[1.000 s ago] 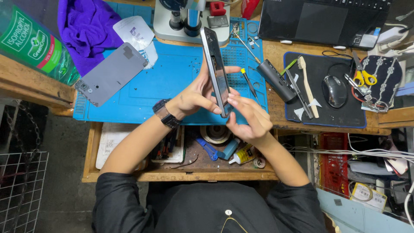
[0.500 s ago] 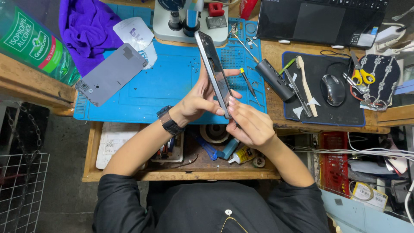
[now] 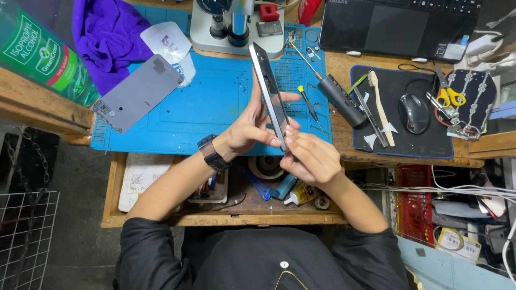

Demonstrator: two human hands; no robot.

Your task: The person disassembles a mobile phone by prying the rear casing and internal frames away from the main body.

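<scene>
Bench: wooden workbench (image 3: pixel 37 110) with a blue work mat (image 3: pixel 204 115) laid across it and an open drawer (image 3: pixel 231 215) of small parts below your hands.
Phone: you hold a slim phone body (image 3: pixel 270 96) edge-on above the mat, tilted, its upper end toward the microscope base (image 3: pixel 236 29).
Left hand: your left hand (image 3: pixel 248 129) grips the phone from the left side, thumb and fingers closed around its lower half; a dark wristwatch (image 3: pixel 212 154) sits on that wrist.
Right hand: your right hand (image 3: pixel 312 156) is curled at the phone's lower end, fingertips pinched against its edge; whether it holds a tool, you cannot tell.
Back cover: a grey back panel (image 3: pixel 137 91) lies flat on the mat's left part, well apart from your hands.
Nearby: a small screwdriver (image 3: pixel 309 104) lies on the mat just right of the phone; a purple cloth (image 3: pixel 110 37) is bunched at the far left, a green bottle (image 3: pixel 40 51) beside it.
Right side: a computer mouse (image 3: pixel 414 113) rests on a black pad (image 3: pixel 408 145), scissors (image 3: pixel 449 96) near it.
</scene>
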